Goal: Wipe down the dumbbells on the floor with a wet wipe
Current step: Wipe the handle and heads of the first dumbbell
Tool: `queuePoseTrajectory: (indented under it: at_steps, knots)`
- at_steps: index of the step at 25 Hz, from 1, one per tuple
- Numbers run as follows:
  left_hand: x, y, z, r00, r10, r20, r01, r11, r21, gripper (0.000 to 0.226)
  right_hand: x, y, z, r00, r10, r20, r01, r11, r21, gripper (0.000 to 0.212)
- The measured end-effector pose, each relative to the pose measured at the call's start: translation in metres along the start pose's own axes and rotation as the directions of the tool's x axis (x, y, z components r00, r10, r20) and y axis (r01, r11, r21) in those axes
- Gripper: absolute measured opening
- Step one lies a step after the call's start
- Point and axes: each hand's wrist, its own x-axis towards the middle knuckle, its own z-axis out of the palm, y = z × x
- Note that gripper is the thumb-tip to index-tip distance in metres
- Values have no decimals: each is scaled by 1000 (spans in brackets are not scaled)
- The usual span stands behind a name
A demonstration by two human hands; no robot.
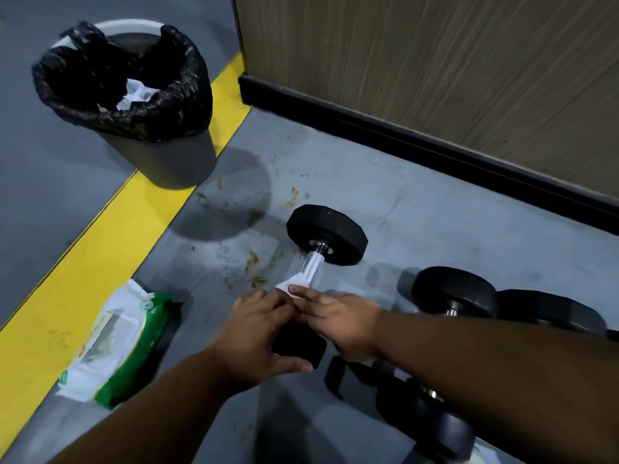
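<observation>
Lying on the floor, dumbbell (318, 259) points away, slightly right.

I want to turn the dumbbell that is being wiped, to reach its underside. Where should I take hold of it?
Grip the knurled steel handle of the dumbbell from above, fingers wrapping across it. It lies flat on the floor, the bare bar is exposed between the far head and the hands, and the wide black heads look too broad for one hand.

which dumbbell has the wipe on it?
The left dumbbell, lying apart from the others, toward the bin. A white wipe sits on its handle under both hands; the dumbbells at right have none.
</observation>
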Motion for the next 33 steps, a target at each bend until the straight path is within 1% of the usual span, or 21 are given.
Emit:
queuePoseTrajectory:
  at_steps: [1, 3, 4, 6, 7, 9, 10, 12, 13, 15, 18, 19, 21, 22, 24, 25, 27, 28, 29, 31, 33]
  knots:
    - [0, 1, 0, 1000, -2, 8, 2, 1000, 6, 67, 0, 12, -8, 1000, 12, 2, -12, 999, -32, 95]
    - [0, 0, -2, 997, -45, 55, 45, 999, 11, 68, -1, 27, -30, 970, 233, -72, -228, 971, 69, 100]
    - [0, 1, -3, 995, -61, 79, 60, 998, 12, 69, -1, 25, -32, 949, 296, -110, -287, 954, 85, 103]
    - [-1, 1, -2, 997, -50, 63, 49, 999, 15, 69, 2, 9, -12, 963, 256, -85, -253, 966, 45, 112]
    - [-1, 2, -1, 999, -36, 38, 35, 999, 19, 68, 1, -2, 0, 985, 168, -44, -165, 984, 69, 113]
    - [-1, 2, 0, 1000, -19, 15, 19, 1000, 21, 68, -3, 3, 1, 1000, -17, -19, 17, 1000, 3, 104]
    - [0, 2, 0, 999, -26, 27, 26, 999, 19, 68, -4, 15, -9, 1000, -7, -1, 6, 1000, -31, 100]
    - [0, 2, -4, 995, -59, 78, 58, 998, 22, 69, -5, 28, -33, 974, 220, -47, -218, 975, 42, 107]
    - [0, 2, -5, 992, -73, 98, 71, 997, 20, 70, -4, 26, -33, 955, 284, -79, -281, 958, 57, 110]
    - [-1, 5, -5, 994, -70, 82, 69, 998, 10, 69, 1, 8, -9, 971, 226, -76, -226, 974, 12, 110]
    - [-1, 7, -4, 999, -43, 33, 43, 999, 3, 64, -1, 4, 5, 1000, -20, -11, 20, 1000, -15, 98]
    - [-1, 6, -5, 998, -52, 41, 52, 999, 1, 64, -1, 18, -3, 1000, 3, -14, -4, 999, -44, 95]
    - [-1, 6, -7, 994, -80, 79, 80, 997, 4, 64, -1, 32, -26, 971, 223, -80, -219, 974, 57, 95]
    - [-1, 6, -8, 992, -91, 91, 91, 996, 4, 64, -1, 29, -30, 951, 284, -119, -275, 957, 90, 99]
    - [-1, 7, -8, 992, -93, 81, 94, 996, -5, 63, 2, 12, -10, 962, 252, -108, -248, 967, 52, 109]
    - [-1, 7, -8, 993, -90, 71, 90, 996, -8, 63, 1, 0, 0, 982, 173, -69, -168, 983, 80, 108]
    - [0, 6, -6, 994, -82, 69, 82, 997, 4, 64, -1, 2, 9, 998, -15, -61, 16, 1000, 15, 102]
    - [0, 5, -6, 994, -82, 65, 82, 997, 9, 64, -1, 12, 3, 998, -27, -55, 25, 999, -39, 104]
    - [0, 4, -7, 994, -84, 63, 84, 996, 4, 63, -1, 23, -8, 997, 54, -56, -57, 997, -51, 109]
    - [1, 4, -8, 994, -88, 64, 90, 995, -34, 59, -1, 31, -24, 961, 254, -111, -248, 967, 62, 111]
    - [0, 4, -9, 995, -89, 54, 92, 994, -57, 58, 1, 20, -14, 954, 269, -130, -264, 963, 56, 113]
